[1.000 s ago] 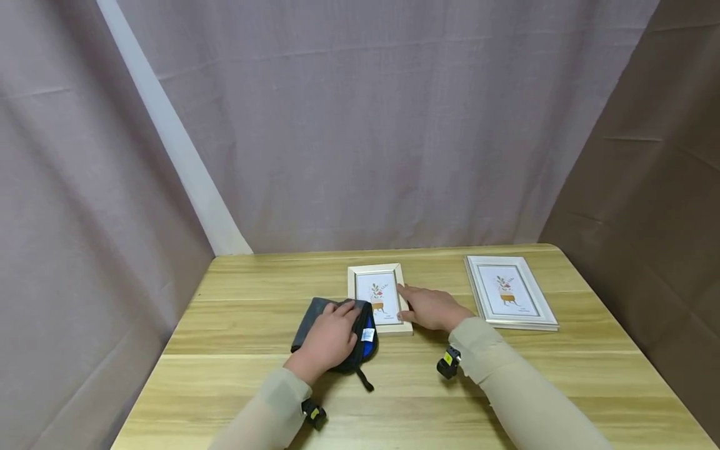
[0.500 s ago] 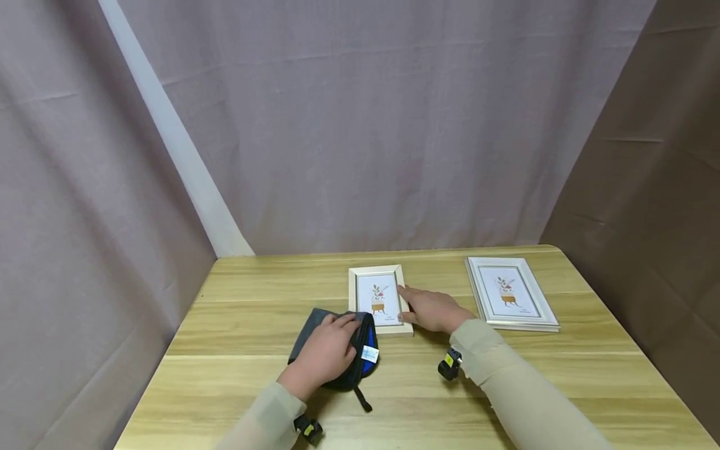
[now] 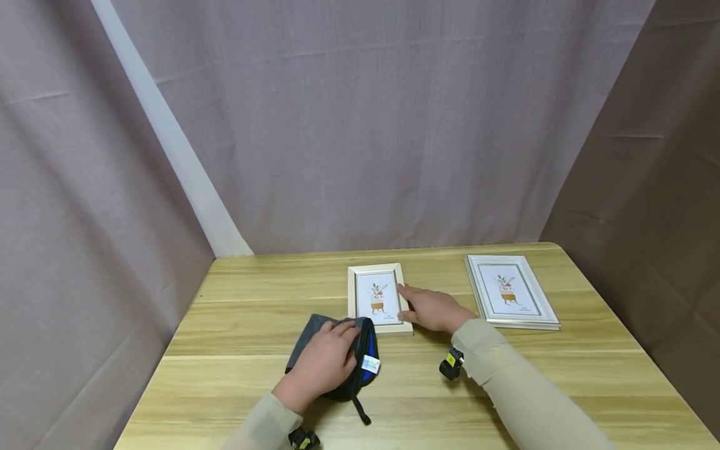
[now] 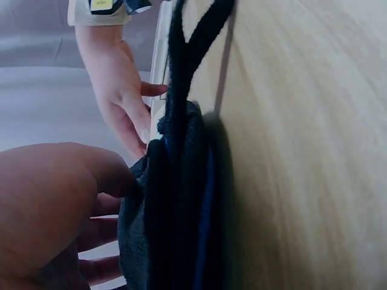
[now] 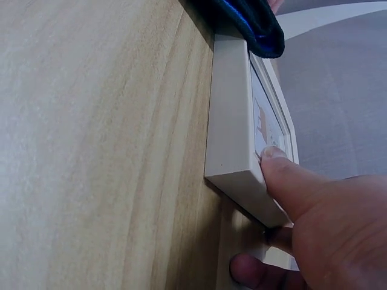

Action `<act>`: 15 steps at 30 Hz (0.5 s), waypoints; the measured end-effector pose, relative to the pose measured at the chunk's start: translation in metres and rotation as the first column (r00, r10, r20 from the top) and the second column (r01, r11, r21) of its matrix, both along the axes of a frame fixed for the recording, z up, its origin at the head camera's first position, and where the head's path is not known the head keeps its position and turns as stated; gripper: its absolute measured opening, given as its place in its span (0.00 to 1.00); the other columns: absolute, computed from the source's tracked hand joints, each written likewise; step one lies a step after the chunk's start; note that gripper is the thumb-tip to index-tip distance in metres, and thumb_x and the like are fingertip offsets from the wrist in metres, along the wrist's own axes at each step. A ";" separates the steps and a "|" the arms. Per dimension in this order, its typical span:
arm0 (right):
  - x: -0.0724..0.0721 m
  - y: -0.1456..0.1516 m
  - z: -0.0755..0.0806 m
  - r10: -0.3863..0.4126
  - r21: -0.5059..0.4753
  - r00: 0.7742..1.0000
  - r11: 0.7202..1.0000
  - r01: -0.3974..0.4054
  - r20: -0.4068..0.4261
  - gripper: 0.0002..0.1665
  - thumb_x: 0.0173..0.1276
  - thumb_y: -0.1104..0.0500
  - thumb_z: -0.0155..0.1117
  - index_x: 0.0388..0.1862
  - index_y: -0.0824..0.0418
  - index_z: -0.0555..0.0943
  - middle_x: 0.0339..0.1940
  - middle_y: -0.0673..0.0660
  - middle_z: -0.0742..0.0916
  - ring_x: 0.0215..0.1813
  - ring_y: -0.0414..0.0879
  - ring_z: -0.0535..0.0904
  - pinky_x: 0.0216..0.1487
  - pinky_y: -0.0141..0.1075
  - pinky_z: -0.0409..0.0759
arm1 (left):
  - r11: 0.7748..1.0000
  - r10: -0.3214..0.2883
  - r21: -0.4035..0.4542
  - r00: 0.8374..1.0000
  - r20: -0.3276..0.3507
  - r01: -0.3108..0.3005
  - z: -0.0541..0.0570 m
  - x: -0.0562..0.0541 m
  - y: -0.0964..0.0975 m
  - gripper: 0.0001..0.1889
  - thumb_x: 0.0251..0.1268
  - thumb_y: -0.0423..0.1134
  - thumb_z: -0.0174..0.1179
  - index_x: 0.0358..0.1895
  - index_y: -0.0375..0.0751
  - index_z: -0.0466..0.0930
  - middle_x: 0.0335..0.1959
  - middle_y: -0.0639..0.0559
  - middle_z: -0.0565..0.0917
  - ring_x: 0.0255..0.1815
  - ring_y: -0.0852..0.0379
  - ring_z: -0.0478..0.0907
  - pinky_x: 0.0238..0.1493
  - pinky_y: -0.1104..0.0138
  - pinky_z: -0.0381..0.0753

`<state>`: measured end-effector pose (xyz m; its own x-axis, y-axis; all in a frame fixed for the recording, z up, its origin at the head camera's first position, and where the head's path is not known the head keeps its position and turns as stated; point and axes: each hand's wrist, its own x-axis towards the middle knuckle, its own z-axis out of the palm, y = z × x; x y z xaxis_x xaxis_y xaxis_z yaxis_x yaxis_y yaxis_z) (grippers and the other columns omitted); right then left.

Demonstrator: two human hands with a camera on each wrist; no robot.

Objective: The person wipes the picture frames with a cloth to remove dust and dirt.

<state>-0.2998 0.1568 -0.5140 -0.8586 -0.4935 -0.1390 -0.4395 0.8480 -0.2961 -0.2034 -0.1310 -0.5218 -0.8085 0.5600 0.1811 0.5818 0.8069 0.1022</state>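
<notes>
A cream-edged picture frame (image 3: 352, 284) with a plant print lies face up at the middle of the table. My right hand (image 3: 432, 309) steadies it at the right edge, thumb over the front rim and fingers along its side; in the right wrist view that thumb (image 5: 290, 175) bends onto the frame's face. My left hand (image 3: 323, 361) rests spread on a folded dark grey cloth (image 3: 306, 340) with blue lining, a white tag and a hanging loop. In the head view the cloth overlaps the frame's lower left corner. The palm side is hidden.
A second, white picture frame (image 3: 548, 320) with the same print lies to the right, past my right hand. Wooden tabletop (image 3: 236, 278) surrounds everything. Grey curtains (image 3: 360, 137) hang behind the table's far edge and a brown one (image 3: 664, 206) at the right.
My left hand and the cloth have slid down toward me and slightly left, uncovering more of the frame's print. The right hand and both frames have stayed put.
</notes>
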 end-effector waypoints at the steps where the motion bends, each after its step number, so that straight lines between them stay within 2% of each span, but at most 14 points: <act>1: 0.000 0.000 0.000 0.000 -0.003 1.000 1.000 0.000 0.001 0.46 0.86 0.42 0.62 0.91 0.62 0.59 0.87 0.66 0.69 0.83 0.65 0.69 0.78 0.61 0.70 | 1.000 0.004 0.007 1.000 0.004 -0.004 0.000 0.000 0.000 0.24 0.75 0.40 0.66 0.70 0.35 0.84 0.69 0.41 0.85 0.73 0.46 0.80 0.68 0.52 0.79; 5: 0.001 0.001 -0.002 0.002 -0.005 1.000 1.000 -0.002 -0.004 0.46 0.86 0.42 0.62 0.91 0.63 0.60 0.86 0.66 0.70 0.82 0.65 0.69 0.78 0.61 0.71 | 0.999 0.038 0.016 0.999 0.006 -0.038 -0.002 0.004 0.004 0.25 0.74 0.41 0.67 0.71 0.37 0.84 0.70 0.43 0.85 0.70 0.43 0.80 0.62 0.50 0.83; 10: 0.000 0.000 -0.003 -0.001 -0.001 1.000 1.000 0.001 -0.018 0.46 0.86 0.42 0.63 0.90 0.63 0.61 0.85 0.66 0.71 0.81 0.65 0.71 0.77 0.61 0.72 | 0.996 0.084 0.029 0.996 -0.028 -0.084 -0.006 0.008 0.011 0.25 0.72 0.42 0.68 0.70 0.39 0.86 0.70 0.45 0.85 0.62 0.42 0.79 0.51 0.49 0.85; 15: -0.001 -0.001 -0.003 -0.007 0.008 1.000 1.000 0.007 -0.028 0.46 0.86 0.42 0.63 0.90 0.63 0.60 0.86 0.66 0.70 0.81 0.64 0.71 0.77 0.60 0.72 | 0.993 0.108 0.041 0.994 -0.035 -0.107 -0.007 0.007 0.015 0.26 0.71 0.42 0.68 0.70 0.41 0.86 0.70 0.46 0.85 0.60 0.43 0.77 0.49 0.49 0.83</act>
<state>-0.3010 0.1561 -0.5173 -0.8656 -0.4863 -0.1189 -0.4415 0.8535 -0.2770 -0.1964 -0.1157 -0.5287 -0.8559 0.4621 0.2321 0.4959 0.8608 0.1146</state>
